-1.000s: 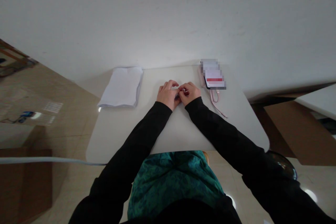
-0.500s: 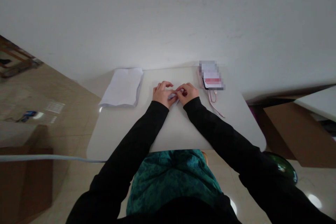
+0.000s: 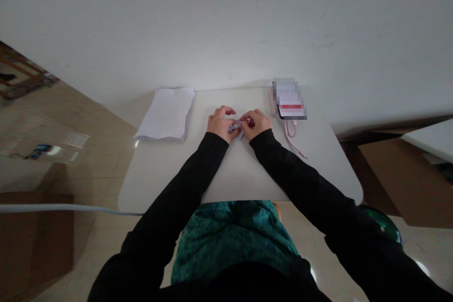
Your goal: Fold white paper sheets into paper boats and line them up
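Head view: pinching a small folded white paper slip (image 3: 234, 128) over the middle of the pale surface (image 3: 244, 179), with thumb and forefinger of the right hand (image 3: 258, 123) closed together at its right end and the left hand (image 3: 218, 125) closed on its left end. Curling 1 left finger above, apparently clear of the slip. Cannot tell the exact shape of the folds, too small and partly covered by the fingers.

Exposing more white between the 2 hands now than 1.0 s ago, when nearly hidden behind fingers bunched close together. Differing only a little from 0.5 s ago, with the slip a bit plainer to see. Judging from that, probably working the slip by fine finger movements, without letting go of either end.

Reaching in from the near edge in black sleeves (image 3: 177, 180). Finding a stack of white paper sheets (image 3: 166, 114) apart to the left, and to the right a smartphone (image 3: 292, 111) near the wall (image 3: 226, 28), with a pink cable (image 3: 286, 128) trailing toward the near edge. Noting no real shift in either, beyond a slight sway of the whole view.
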Demonstrator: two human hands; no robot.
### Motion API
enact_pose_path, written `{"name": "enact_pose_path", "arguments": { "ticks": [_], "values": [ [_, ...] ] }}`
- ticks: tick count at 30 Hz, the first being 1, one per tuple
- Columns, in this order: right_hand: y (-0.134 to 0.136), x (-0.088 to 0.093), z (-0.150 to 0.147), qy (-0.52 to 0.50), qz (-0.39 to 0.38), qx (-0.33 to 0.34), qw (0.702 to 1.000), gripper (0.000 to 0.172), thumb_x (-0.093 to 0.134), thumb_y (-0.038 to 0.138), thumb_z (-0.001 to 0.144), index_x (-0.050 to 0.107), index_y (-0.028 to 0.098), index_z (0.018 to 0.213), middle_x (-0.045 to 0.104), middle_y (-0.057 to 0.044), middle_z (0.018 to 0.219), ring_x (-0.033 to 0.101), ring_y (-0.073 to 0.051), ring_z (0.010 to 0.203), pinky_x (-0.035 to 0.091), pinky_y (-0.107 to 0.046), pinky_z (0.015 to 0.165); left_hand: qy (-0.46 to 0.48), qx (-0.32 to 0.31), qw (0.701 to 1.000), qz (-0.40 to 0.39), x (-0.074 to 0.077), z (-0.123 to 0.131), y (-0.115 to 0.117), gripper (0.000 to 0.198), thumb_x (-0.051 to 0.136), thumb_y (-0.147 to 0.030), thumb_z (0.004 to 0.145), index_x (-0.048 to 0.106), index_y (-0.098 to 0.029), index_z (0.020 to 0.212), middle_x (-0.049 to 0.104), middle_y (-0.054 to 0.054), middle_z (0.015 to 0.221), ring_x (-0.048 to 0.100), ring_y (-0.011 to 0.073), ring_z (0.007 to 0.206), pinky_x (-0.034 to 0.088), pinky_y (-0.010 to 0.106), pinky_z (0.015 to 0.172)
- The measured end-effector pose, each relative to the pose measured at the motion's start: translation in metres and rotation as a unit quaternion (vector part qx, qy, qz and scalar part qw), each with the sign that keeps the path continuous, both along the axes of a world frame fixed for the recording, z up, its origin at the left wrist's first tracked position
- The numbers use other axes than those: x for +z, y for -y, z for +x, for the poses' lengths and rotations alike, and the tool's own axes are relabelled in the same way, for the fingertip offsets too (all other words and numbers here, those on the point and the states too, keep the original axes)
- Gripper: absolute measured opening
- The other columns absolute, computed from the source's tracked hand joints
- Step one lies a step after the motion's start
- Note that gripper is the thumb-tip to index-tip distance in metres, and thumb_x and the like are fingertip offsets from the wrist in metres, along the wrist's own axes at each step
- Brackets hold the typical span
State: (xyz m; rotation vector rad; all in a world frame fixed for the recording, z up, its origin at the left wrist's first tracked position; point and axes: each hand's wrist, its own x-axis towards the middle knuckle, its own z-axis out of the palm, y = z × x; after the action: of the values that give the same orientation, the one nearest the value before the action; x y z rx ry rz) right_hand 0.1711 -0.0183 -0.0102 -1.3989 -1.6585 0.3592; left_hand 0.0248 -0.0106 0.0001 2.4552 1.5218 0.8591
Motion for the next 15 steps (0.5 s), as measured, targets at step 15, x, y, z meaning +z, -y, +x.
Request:
{"name": "enact_pose_path", "arguments": {
  "ticks": [15],
  "values": [
    [0.003,0.003,0.002,0.142,0.085,0.108,0.980,0.009,0.060,0.022,0.074,0.067,0.019,0.080,0.070,-0.002,0.080,0.053,-0.023,0.092,0.028,-0.041,0.085,0.065,-0.049,0.997,-0.019,-0.011,-0.017,-0.005,0.006,0.063,-0.023,0.071,0.066,-0.019,0.074,0.061,0.010,0.105,0.059,0.0227,0.091,0.051,0.043,0.088]
  ]
}}
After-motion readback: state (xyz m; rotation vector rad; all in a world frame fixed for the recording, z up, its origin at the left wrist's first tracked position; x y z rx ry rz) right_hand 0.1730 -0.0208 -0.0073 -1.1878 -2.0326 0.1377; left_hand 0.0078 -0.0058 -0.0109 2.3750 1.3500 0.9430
